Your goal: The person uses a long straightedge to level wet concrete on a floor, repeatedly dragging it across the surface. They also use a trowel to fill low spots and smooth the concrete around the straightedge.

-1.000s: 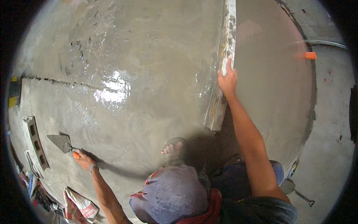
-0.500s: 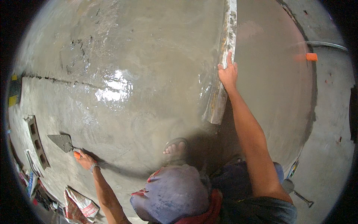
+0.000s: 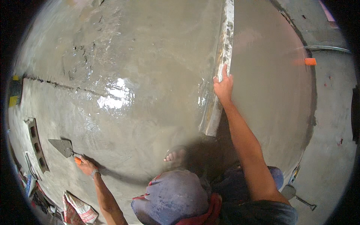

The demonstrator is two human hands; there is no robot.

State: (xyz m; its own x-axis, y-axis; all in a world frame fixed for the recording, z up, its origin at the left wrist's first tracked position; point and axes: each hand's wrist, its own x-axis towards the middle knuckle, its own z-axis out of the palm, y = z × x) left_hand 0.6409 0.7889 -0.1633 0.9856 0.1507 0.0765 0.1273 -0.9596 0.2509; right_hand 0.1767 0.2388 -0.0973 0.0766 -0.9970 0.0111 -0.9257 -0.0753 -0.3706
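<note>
At the lower left my left hand holds a pointing trowel by its orange handle, the blade at the wet concrete surface. My right hand grips a long, cement-smeared straightedge, forefinger stretched along it; the bar lies on the smooth grey surface, running from near my body to the far edge of the view. Between my hands, my toes show on the wet surface, above my cloth-covered knee.
A hollow block lies left, with piled clutter behind it and crumpled sacks below. Along the right are the fresh concrete's dark edge, a pale hose or rod, an orange object and a long-handled shovel.
My right hand and the straightedge moved slightly away from my body, then back toward it and a little left. The left hand and trowel barely moved. The view has shifted slightly.
</note>
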